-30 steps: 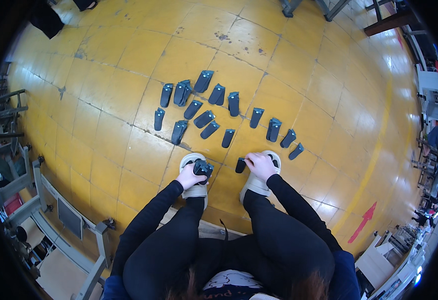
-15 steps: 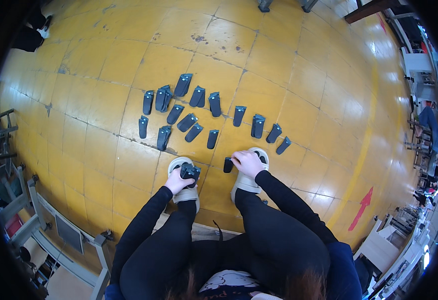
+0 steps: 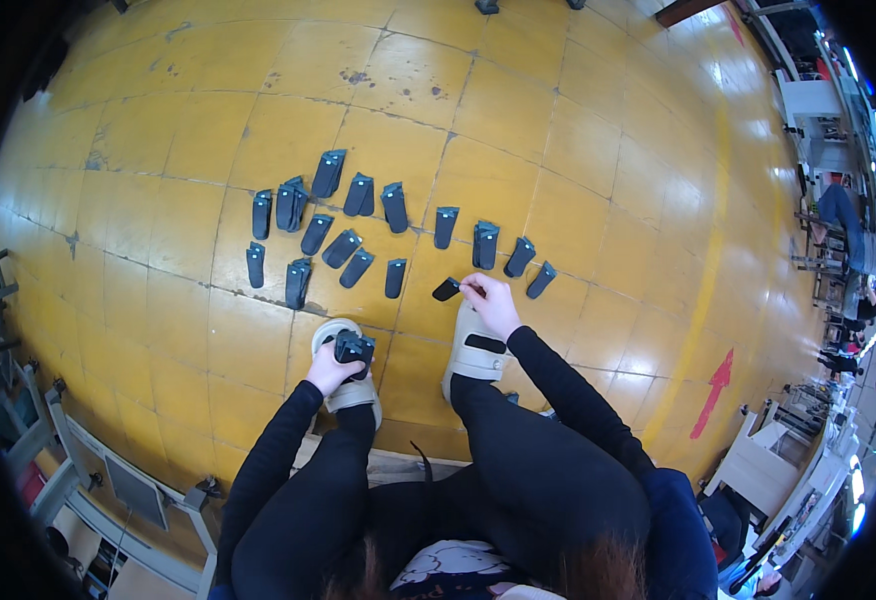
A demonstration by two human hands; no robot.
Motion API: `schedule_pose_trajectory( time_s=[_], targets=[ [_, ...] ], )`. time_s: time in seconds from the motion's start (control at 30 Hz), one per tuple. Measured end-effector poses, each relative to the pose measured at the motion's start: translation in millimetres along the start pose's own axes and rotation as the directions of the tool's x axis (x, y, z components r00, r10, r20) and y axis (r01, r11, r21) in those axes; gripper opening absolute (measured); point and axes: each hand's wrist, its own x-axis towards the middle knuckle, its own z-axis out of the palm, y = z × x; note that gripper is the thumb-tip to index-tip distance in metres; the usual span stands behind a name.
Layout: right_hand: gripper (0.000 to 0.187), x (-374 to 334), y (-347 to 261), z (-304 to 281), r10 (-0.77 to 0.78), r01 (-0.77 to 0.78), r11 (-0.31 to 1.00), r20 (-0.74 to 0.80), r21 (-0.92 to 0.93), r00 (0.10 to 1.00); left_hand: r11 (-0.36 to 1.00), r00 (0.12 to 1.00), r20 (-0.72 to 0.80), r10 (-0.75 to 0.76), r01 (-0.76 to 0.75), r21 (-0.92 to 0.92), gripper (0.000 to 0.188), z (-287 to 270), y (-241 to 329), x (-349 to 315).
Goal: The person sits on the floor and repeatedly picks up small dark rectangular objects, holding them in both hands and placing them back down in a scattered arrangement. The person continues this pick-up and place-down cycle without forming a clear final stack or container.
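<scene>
My left hand (image 3: 328, 370) is closed around a stack of dark, flat pieces (image 3: 355, 349) above my left sandal (image 3: 334, 330). Between the fingertips of my right hand (image 3: 494, 304) is a single small black flat piece (image 3: 446, 289), held by one end just in front of my right sandal (image 3: 470, 345). Ahead of my feet lie several small piles of similar dark, elongated pieces with greenish ends and tiny pale labels. Nearest to my right hand are one slim piece (image 3: 395, 278) and a thicker pile (image 3: 485, 245). What the pieces are made for I cannot tell.
Worn yellow floor tiles (image 3: 398, 125) stretch out in front. A red arrow (image 3: 713, 393) is marked on the floor at the right. Grey metal frames (image 3: 148, 488) stand at the lower left, and benches and seated people (image 3: 843, 225) line the right side.
My right hand has moved forward with the small black piece, which has tilted sideways. The left hand still holds its stack. The whole view has shifted slightly.
</scene>
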Motion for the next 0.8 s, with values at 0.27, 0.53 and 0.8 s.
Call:
schedule_pose_trajectory(
  time_s=[0.27, 0.53, 0.8],
  targets=[
    [0.017, 2, 1, -1, 0.002, -0.001, 0.999, 0.026, -0.042, 1.000, 0.997, 0.999, -0.005, 0.038, -0.038, 0.066, 0.023, 1, 5, -1],
    [0.017, 18, -8, 20, 0.023, -0.007, 0.992, 0.125, -0.125, 0.992, 0.999, 1.000, 0.002, 0.028, -0.028, 0.044, 0.023, 3, 11, -3],
    [0.016, 25, 7, 28, 0.010, 0.021, 0.987, 0.191, -0.161, 0.981, 1.000, 0.999, 0.037, -0.003, 0.003, 0.004, 0.027, 3, 14, -2]
  ],
)
